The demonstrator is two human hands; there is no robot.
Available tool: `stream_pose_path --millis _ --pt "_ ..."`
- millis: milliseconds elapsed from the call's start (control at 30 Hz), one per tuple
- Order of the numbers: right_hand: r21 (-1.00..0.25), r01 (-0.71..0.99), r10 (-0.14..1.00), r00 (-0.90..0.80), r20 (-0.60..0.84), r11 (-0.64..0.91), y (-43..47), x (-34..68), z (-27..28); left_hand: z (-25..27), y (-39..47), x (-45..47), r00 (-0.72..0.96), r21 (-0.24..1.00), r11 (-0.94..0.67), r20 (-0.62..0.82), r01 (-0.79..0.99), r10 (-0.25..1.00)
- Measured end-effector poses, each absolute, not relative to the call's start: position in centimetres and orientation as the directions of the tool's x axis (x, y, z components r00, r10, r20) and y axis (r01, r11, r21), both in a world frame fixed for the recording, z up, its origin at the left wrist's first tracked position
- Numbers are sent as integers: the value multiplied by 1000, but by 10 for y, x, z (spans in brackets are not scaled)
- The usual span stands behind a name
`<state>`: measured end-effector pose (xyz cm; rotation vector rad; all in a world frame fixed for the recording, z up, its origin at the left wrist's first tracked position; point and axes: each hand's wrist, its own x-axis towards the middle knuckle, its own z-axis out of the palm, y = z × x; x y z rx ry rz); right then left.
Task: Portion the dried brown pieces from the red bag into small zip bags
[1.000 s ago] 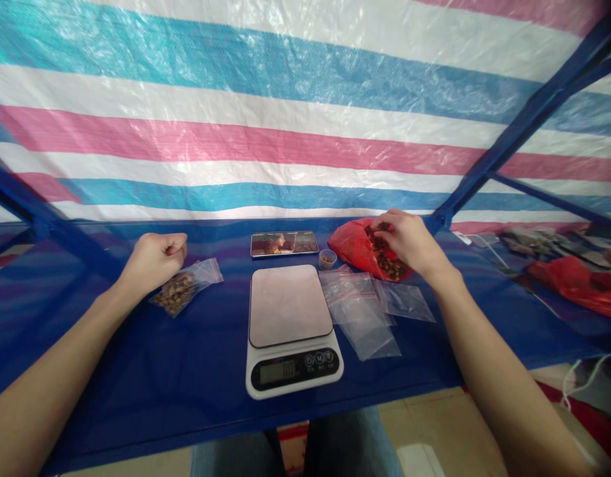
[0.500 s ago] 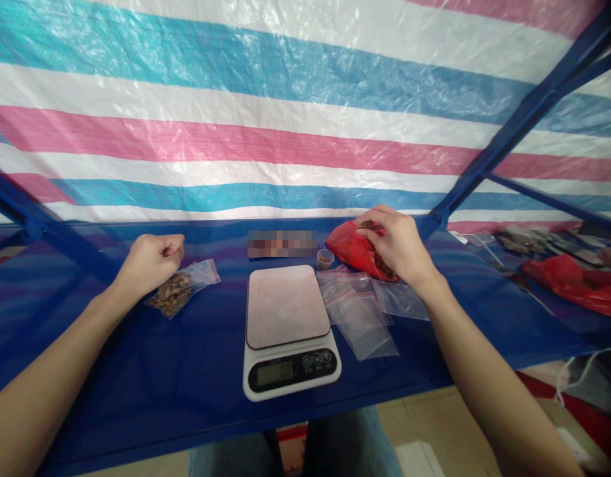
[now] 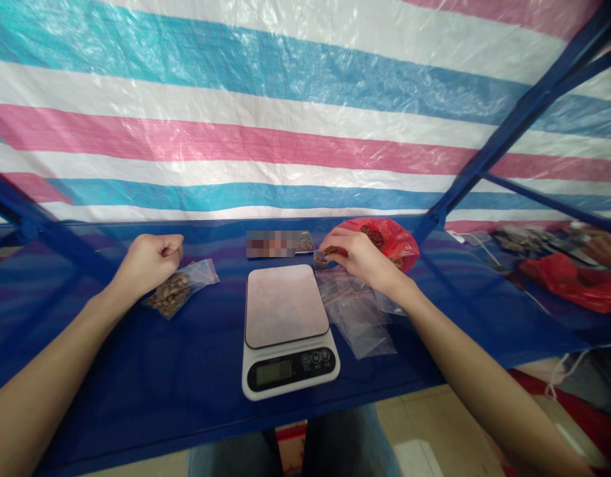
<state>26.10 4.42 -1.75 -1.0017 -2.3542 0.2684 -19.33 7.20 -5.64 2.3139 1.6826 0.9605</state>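
The right hand [image 3: 357, 255] has just come away from the crinkled red plastic bag [image 3: 404, 242] and now hovers at the small round clear plastic cup [image 3: 320, 264], its fingertips closed on a pinch of reddish-brown dried pieces [image 3: 337, 250]. The bag's mouth, hidden behind the hand half a second ago, shows more openly, with more brown bits inside. For the work in hand, this puts the pinched pieces at the cup's rim; whether any are dropping in is too small to tell, though a few brown bits show in the cup. The left hand [image 3: 159, 262] stays a loose fist just behind the clear zip bag of tan-brown lumps [image 3: 171, 291]; I cannot tell whether it touches that bag or hides anything. The white kitchen scale with a flat pale square plate [image 3: 288, 305] sits in the middle of the blue table [image 3: 186, 371], its display appearing to read 0.0, as earlier. Quarters around the cup look tight: the flat black phone [image 3: 305, 243] lies just beyond it to the left, the scale is near, and the red bag lies behind the right hand. The right forearm crosses part of the overlapping clear zip bags [image 3: 359, 324]. Farther right lie a second red plastic bag [image 3: 570, 281] and another person's hand [image 3: 603, 250].
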Motion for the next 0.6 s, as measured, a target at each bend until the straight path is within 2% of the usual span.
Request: stream_pose_path --millis 600 --pt "-377 538 656 -643 395 754 40 258 -19 -55 71 -191 181 463 -379 417 802 891"
